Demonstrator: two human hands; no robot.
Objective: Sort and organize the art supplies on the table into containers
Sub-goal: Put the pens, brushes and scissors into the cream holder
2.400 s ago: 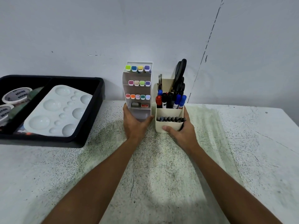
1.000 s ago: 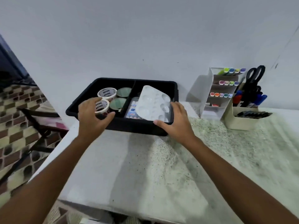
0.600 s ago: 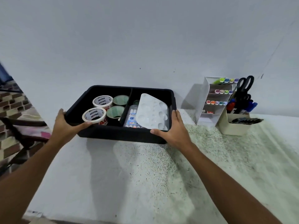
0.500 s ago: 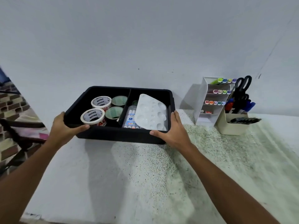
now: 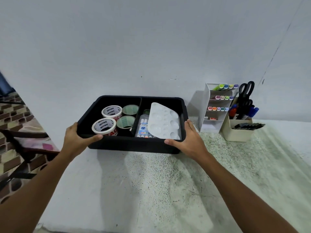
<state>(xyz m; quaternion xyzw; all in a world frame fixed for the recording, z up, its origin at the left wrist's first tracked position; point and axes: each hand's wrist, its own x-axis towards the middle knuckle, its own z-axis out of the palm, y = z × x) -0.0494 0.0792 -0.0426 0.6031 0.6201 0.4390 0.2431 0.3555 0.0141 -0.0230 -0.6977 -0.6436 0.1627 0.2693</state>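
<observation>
My biggest worry is the whole black tray [image 5: 134,146]: I have it by its two near corners, my left hand [image 5: 76,138] wrapped around the left one with the thumb laid along the front rim, my right hand [image 5: 188,140] cupping the right one, and it sits close to the table's left end, so a careless shove that way could tip it off. Next, the white palette [image 5: 164,121] lies loose and tilted over the paint set [image 5: 143,127] in the right compartment; a jerk might slide it out. The tape rolls [image 5: 107,119] in the left compartment could topple. Pushing right too far would knock the white marker rack [image 5: 215,108] and beige pen caddy [image 5: 239,130]. The speckled table [image 5: 168,182] meets a plain pale wall [image 5: 151,47]; patterned floor [image 5: 11,115] shows at left.
</observation>
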